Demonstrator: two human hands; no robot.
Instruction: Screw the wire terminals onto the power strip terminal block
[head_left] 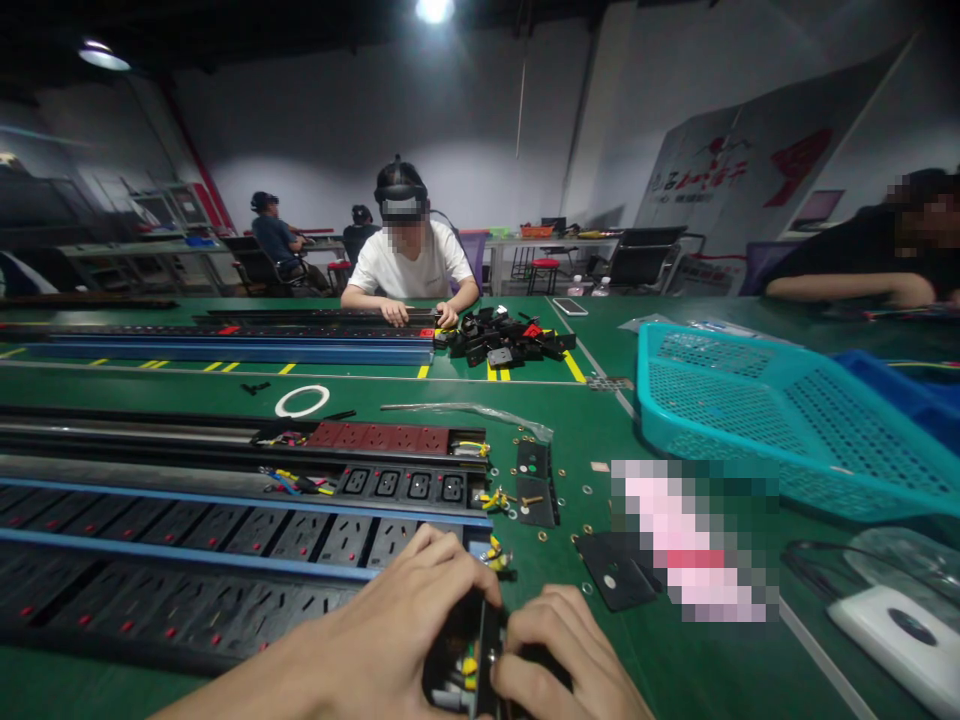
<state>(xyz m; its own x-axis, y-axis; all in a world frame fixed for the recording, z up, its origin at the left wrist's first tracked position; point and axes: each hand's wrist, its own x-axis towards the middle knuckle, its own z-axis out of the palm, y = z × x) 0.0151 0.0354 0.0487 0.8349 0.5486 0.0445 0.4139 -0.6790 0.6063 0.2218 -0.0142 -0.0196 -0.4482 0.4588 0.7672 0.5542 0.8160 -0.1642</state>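
Left hand: the left hand (397,640) is narrowed, fingers curled around the near side of a narrow black plastic socket housing (450,640).

Right hand: the right hand (559,655) is also closed in, its fingers (525,650) bent against the other side of the same housing, so the piece sits between the two hands.

Held piece: it stands on edge, low in the view, with yellow wire connectors (469,668) showing in its open side; the fingers hide much of it.

Long axis: it seems to run forward and back, away from the person. Neither hand is clearly nearer, as both touch it.

Just ahead of the hands: a long black socket strip (352,545) with blue edging runs off to the left, and beyond it lies an open metal channel with dark red socket modules (379,436).

Right of the hands: small black rectangular plates (536,485), scattered brass washers (541,535) and a flat black square plate (619,570) lie on the green workbench mat (555,590).

Farther right: a teal plastic mesh basket (750,420) lies tilted.

Across the bench: a co-worker in a white T-shirt (411,265) works beside a heap of black connector parts (502,335).
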